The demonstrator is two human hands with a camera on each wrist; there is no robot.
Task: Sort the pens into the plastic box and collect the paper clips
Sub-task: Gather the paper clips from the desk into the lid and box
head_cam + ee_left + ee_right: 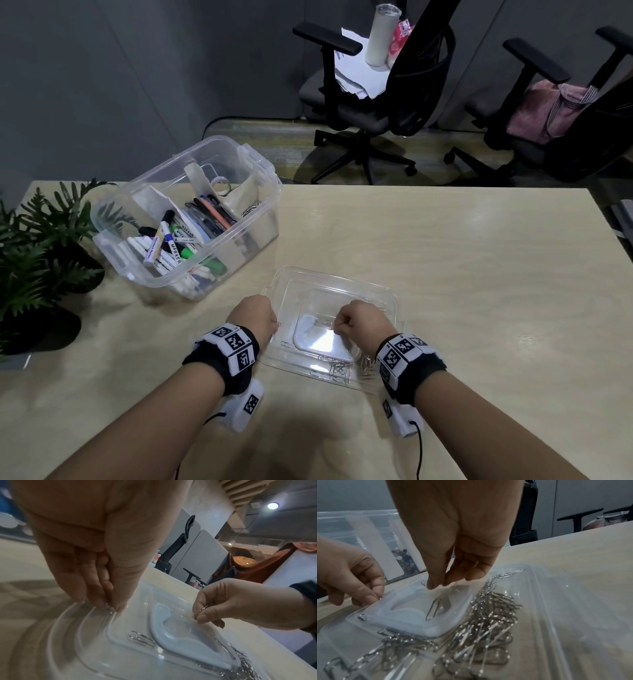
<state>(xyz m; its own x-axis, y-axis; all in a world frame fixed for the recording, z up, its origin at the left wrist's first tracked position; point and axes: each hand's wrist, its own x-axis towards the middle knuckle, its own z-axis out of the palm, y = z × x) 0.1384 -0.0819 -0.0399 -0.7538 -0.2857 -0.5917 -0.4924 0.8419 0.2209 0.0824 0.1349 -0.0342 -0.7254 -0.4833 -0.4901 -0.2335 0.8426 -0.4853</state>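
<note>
A clear plastic lid [330,278] lies flat on the table before me, with a heap of silver paper clips [339,370] along its near edge. In the right wrist view the paper clips [488,622] fill the lid's groove and a single clip [434,607] lies on the raised centre. My left hand [275,325] pinches one clip at the lid's left rim. My right hand [337,320] pinches a few clips [200,610] over the lid's centre. The plastic box [239,240] stands back left, holding pens and markers [171,236].
Potted plants [37,246] stand at the table's left edge, close to the box. More clips [251,207] and a tape roll [220,183] lie in the box's back compartments. Two office chairs [376,102] stand beyond the far table edge.
</note>
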